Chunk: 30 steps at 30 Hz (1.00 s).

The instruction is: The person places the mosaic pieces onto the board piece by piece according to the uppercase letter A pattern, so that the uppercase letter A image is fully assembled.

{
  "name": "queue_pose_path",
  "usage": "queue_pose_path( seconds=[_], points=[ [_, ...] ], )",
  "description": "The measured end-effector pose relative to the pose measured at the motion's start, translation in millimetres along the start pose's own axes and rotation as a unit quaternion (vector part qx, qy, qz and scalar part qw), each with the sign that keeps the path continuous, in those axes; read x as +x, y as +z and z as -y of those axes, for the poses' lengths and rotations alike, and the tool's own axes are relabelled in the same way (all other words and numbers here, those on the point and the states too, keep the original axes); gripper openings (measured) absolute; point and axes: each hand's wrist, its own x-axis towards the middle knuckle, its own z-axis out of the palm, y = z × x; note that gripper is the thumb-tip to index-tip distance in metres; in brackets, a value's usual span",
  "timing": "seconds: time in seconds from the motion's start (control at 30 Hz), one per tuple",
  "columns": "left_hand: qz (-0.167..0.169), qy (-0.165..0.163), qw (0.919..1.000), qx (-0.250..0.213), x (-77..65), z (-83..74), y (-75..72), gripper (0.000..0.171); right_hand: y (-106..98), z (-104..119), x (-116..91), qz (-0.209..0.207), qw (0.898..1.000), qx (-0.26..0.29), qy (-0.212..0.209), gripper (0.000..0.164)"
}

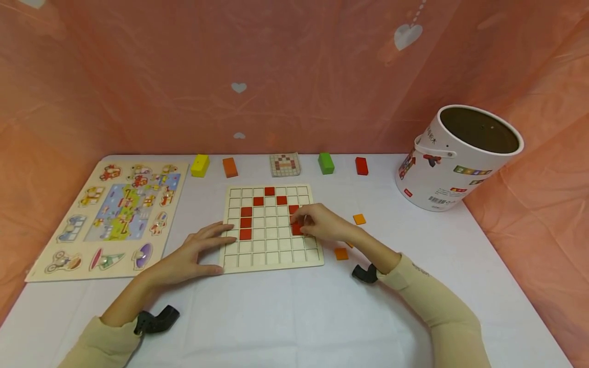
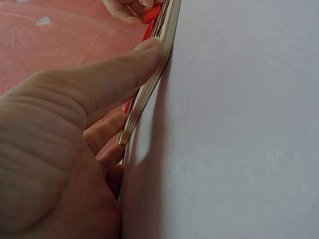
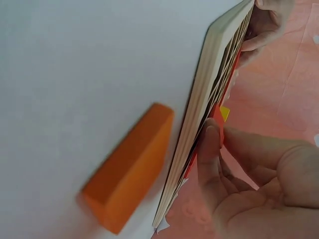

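A wooden grid board (image 1: 271, 245) lies on the white table, with several red square tiles (image 1: 246, 222) in its cells forming an arch. My right hand (image 1: 319, 221) pinches a red tile (image 3: 219, 124) between thumb and fingers, over the board's right side. In the head view the fingers partly cover red tiles there. Spread along the board's left edge, my left hand (image 1: 195, 253) touches it with thumb and fingertips, visible also in the left wrist view. Orange tiles (image 1: 341, 254) lie right of the board, one partly hidden by the right forearm.
Behind the board stand a yellow block (image 1: 200, 165), an orange block (image 1: 230, 167), a small pattern card (image 1: 285, 165), a green block (image 1: 326, 163) and a red block (image 1: 361, 166). A picture puzzle board (image 1: 172, 225) lies at left; a white bucket (image 1: 442, 179) stands at right.
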Motion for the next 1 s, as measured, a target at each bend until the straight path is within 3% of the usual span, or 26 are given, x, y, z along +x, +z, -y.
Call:
queue_pose_path(
  seconds=[0.2,0.33,0.43,0.53,0.63,0.73,1.0],
  points=[
    [0.0,-0.003,1.0,0.002,0.2,-0.8,0.5,0.066,3,2,-11,-0.032,0.999,-0.032,-0.011,0.021],
    [-0.002,-0.005,1.0,0.003,0.2,-1.4,0.5,0.066,7,8,-23,-0.051,0.99,-0.13,-0.023,0.029],
    [-0.002,-0.004,1.0,0.003,0.2,-1.6,0.3,0.066,11,15,-34,-0.018,0.973,-0.23,-0.016,0.051],
    [-0.001,-0.006,1.0,0.002,0.2,-1.3,0.1,0.066,15,20,-45,0.04,0.957,-0.288,-0.004,0.073],
    [0.0,-0.007,1.0,0.003,0.1,-0.4,0.1,0.066,21,20,-52,0.077,0.952,-0.297,0.007,0.082],
    [0.0,-0.005,1.0,0.006,0.1,-0.1,-0.1,0.066,24,19,-55,0.087,0.951,-0.295,0.011,0.086],
    [0.001,-0.003,1.0,0.006,0.3,-1.4,-0.2,0.066,18,19,-56,0.093,0.963,-0.253,0.015,0.079]
  ],
)
